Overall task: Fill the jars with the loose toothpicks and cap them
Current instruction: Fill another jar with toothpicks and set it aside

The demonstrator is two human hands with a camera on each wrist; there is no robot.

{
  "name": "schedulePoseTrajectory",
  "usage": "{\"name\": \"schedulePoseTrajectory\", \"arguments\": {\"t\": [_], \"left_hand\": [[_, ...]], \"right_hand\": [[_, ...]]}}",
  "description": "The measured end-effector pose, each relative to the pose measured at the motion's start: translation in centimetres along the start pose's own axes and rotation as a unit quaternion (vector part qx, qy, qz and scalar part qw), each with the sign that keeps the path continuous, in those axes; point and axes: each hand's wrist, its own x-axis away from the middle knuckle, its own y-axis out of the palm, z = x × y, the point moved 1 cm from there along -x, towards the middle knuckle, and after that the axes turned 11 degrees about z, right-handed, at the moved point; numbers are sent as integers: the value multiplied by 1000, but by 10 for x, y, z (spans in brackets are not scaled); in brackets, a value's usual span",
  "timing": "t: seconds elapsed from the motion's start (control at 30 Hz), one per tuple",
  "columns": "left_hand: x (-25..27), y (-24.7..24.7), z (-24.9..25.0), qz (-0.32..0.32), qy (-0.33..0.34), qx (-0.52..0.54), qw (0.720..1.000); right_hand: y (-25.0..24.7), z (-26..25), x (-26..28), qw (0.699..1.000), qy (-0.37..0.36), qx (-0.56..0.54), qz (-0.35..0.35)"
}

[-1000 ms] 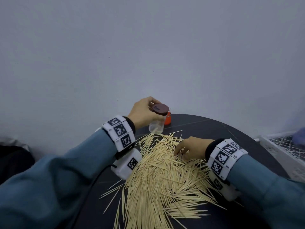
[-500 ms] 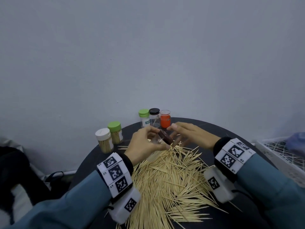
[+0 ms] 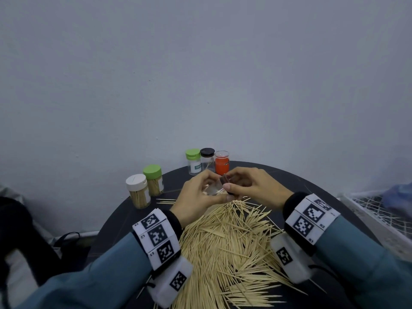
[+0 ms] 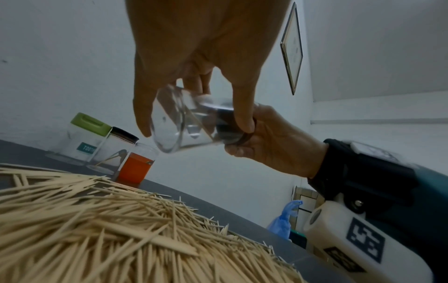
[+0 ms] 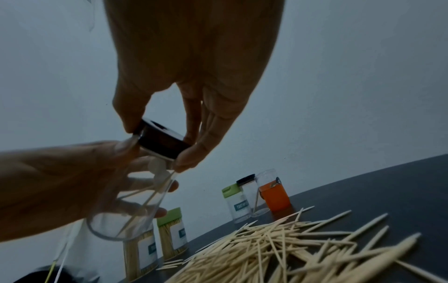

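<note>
Head view, item held: one clear jar point(image 3: 213, 188), tilted on its side, carried above the far edge of the toothpick pile point(image 3: 225, 248) and between both hands. Left hand point(image 3: 196, 197) wraps fingers and thumb round the clear body. Right hand point(image 3: 256, 186) pinches the dark cap point(image 3: 223, 180) at the jar's mouth with thumb and fingertips. Cap sits on the jar's neck; whether fully seated cannot be told.

Left wrist view: same jar point(image 4: 184, 126) holds a few toothpicks only; cap point(image 4: 227, 130) points toward the right hand point(image 4: 274, 143).

Right wrist view: cap point(image 5: 161, 141) gripped at its rim by the right hand's fingertips point(image 5: 186, 159); the left hand point(image 5: 60, 183) shows through the jar's clear wall point(image 5: 130, 208).

Count, jars standing on the dark round table point(image 3: 256, 168):
- Far group, three, side by side: green-capped jar point(image 3: 193, 162), black-capped jar point(image 3: 207, 160), orange jar point(image 3: 222, 162). Black-capped jar holds a few toothpicks.
- Left group, two, touching or nearly so: white-capped jar point(image 3: 138, 191) and green-capped full jar point(image 3: 153, 180), both packed with toothpicks.
- Total jars: six, counting the held one.

Loose toothpicks: one large pile, too many to count, spread beneath and nearer than the hands.

Writing: teal label on far green-capped jar reads "TOOTHP…", remainder cut off. Labels on the full jars not readable.

Other: white wire basket point(image 3: 379, 210) off the table's right side.
</note>
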Motion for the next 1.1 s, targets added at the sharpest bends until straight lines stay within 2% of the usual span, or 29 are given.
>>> {"name": "schedulePoseTrajectory", "arguments": {"t": [0.33, 0.7, 0.87, 1.0, 1.1], "left_hand": [[1, 4, 2, -52, -6, 12, 999], [12, 10, 19, -127, -14, 74, 989], [15, 5, 24, -169, -35, 94, 981], [18, 6, 28, -155, -40, 105, 981], [16, 2, 28, -126, -42, 107, 985]], "right_hand": [[-15, -8, 11, 999, -9, 15, -43], [-36, -24, 23, 998, 29, 49, -35], [-47, -36, 29, 997, 46, 23, -62], [-53, -38, 35, 995, 48, 67, -61], [-63, -26, 42, 979, 98, 168, -66]]}}
